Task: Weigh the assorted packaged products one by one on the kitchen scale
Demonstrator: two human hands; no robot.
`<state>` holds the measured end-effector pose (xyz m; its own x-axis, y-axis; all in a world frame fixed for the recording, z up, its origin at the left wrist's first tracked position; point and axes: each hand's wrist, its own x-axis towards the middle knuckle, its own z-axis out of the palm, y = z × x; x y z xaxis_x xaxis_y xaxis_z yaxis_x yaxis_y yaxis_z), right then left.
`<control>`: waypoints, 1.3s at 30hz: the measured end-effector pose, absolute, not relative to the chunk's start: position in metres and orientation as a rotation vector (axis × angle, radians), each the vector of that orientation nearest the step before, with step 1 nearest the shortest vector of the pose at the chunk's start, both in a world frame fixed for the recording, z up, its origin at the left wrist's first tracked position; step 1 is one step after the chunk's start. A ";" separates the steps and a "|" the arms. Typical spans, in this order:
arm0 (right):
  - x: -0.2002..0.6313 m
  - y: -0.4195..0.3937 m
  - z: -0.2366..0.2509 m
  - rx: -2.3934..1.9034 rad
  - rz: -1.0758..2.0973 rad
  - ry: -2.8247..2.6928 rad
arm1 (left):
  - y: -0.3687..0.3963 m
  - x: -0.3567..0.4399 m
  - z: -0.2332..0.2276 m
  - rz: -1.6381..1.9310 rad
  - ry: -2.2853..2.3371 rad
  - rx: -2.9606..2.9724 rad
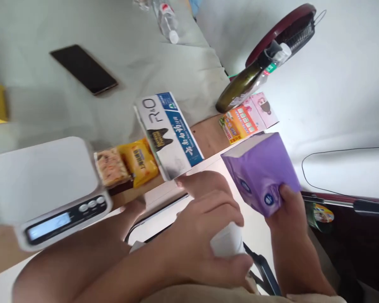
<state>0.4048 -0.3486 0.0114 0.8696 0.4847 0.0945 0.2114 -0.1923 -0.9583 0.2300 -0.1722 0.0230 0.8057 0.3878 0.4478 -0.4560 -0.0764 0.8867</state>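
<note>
My left hand [205, 235] is closed around a white object [229, 240], mostly hidden by the fingers; its kind I cannot make out. To the right, my right hand [289, 206] grips a purple tissue pack [262, 168] by its near lower corner, with the thumb on its front. The pack is held tilted beside the table edge. Nearest to my left hand on the table lies a white and blue toothpaste box [169, 134]. Left of the box are a yellow snack packet [140, 162] and a clear-wrapped snack [112, 166].
A white kitchen scale [44, 181] with a lit display stands at left. Behind it lies a dark phone [84, 69]. Further off are a clear plastic bottle [168, 21], a green bottle [243, 86], an orange and pink box [248, 118] and a dark red round object [281, 31].
</note>
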 end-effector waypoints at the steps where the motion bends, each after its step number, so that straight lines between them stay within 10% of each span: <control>1: 0.417 -0.345 0.008 -1.758 0.255 -0.462 | -0.179 0.246 0.013 0.638 -0.035 1.549; 9: 0.481 -0.277 0.018 -1.498 0.098 -0.091 | -0.188 0.347 0.005 0.199 0.288 1.621; 39: 0.511 -0.279 -0.023 -1.737 -0.126 -0.423 | -0.176 0.392 -0.033 0.292 0.249 1.566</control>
<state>0.5111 -0.2788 -0.0228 0.9261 0.2105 0.3131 0.3472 -0.1512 -0.9255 0.3922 -0.1764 -0.0335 0.9411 0.3371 0.0286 -0.0243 -0.0169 0.9996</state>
